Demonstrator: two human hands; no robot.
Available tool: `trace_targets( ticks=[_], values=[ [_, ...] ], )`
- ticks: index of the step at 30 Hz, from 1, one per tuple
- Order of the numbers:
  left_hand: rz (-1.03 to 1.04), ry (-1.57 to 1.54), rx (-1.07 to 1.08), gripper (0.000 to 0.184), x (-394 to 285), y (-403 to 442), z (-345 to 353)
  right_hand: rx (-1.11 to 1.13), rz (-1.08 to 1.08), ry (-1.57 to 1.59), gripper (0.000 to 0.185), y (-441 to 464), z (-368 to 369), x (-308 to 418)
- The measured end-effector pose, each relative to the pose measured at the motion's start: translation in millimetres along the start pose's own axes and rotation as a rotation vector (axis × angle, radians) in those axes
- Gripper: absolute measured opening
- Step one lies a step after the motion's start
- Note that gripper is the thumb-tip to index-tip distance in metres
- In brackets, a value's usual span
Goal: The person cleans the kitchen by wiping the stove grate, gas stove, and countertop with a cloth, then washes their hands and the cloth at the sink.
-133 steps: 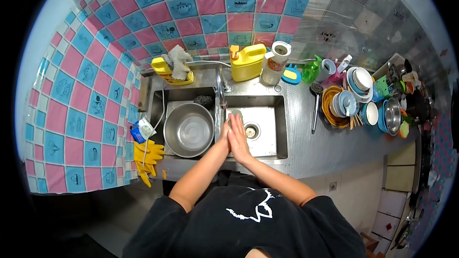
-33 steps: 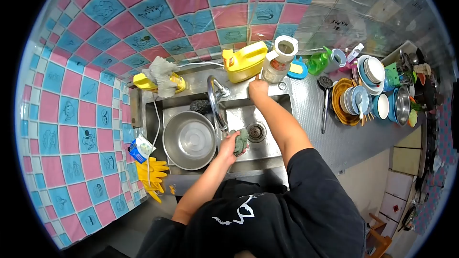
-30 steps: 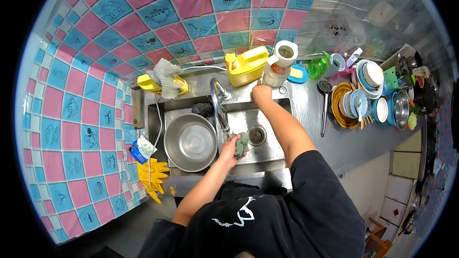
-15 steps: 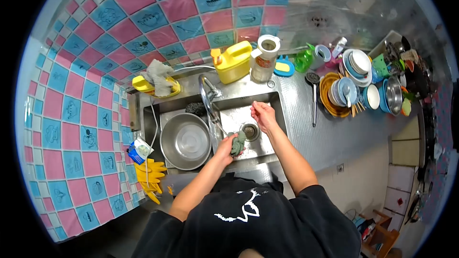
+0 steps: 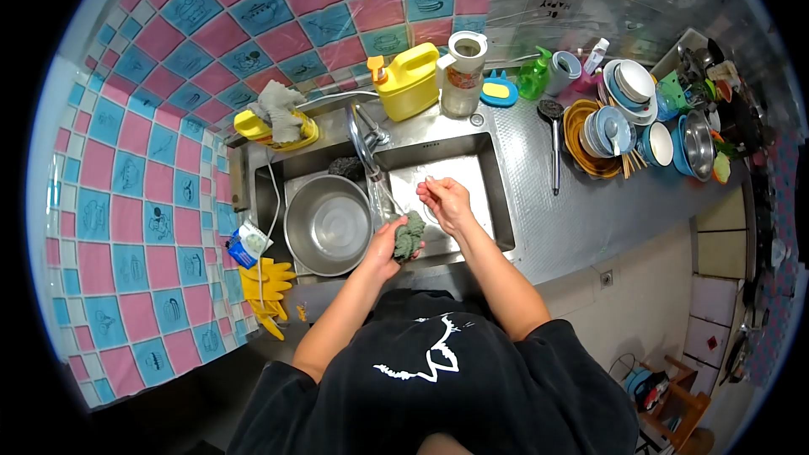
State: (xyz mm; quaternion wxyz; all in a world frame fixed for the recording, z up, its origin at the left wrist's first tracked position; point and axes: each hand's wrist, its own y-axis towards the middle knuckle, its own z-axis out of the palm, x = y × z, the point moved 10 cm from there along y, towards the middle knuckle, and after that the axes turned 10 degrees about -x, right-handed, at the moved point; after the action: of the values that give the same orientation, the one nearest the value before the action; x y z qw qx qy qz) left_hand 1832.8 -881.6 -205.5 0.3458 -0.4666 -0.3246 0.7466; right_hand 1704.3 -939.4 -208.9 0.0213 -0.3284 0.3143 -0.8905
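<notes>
My left hand (image 5: 385, 246) is wrapped round a crumpled grey-green cloth (image 5: 409, 236) over the front left of the right sink basin (image 5: 472, 170). Just right of and beyond the cloth, my right hand (image 5: 447, 202) hovers over the same basin with curled fingers; whether anything small is between them cannot be made out. The curved faucet (image 5: 362, 139) stands between the two basins, its end close to the cloth. In the left basin sits a large round metal pot (image 5: 329, 225), with a dark scouring pad (image 5: 345, 168) behind it.
Behind the sink stand a yellow jug (image 5: 407, 84), a clear pitcher (image 5: 462, 88) and a grey cloth (image 5: 278, 109) on a yellow bottle. A long-handled scrubber (image 5: 554, 147) and stacked bowls (image 5: 608, 131) lie right. Yellow gloves (image 5: 265, 286) hang at the left.
My right hand has come back from the rear edge by the pitcher to a place near the cloth. My left hand, earlier pressed against the right, now holds the cloth.
</notes>
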Motion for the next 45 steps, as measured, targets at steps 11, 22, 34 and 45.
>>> trace_targets(
  ticks=[11, 22, 34, 45],
  values=[
    [0.003, -0.141, -0.016, 0.028, -1.3, -7.2, -41.4, 0.128, 0.162, 0.16, 0.029, -14.9, 28.0, -38.2],
    [-0.022, -0.172, -0.019, 0.024, -2.5, -8.2, -53.7, -0.015, 0.105, -0.057, 0.022, -2.5, 19.7, -76.1],
    [0.298, 0.021, -0.184, 0.027, -13.2, 14.7, -12.4, -0.221, -0.324, -0.386, 0.039, -44.2, 12.3, -67.5],
    [0.15, 0.063, 0.051, 0.047, -22.8, 2.1, 89.8, -0.243, -0.315, -0.153, 0.047, -48.3, -7.6, 16.7]
  ],
)
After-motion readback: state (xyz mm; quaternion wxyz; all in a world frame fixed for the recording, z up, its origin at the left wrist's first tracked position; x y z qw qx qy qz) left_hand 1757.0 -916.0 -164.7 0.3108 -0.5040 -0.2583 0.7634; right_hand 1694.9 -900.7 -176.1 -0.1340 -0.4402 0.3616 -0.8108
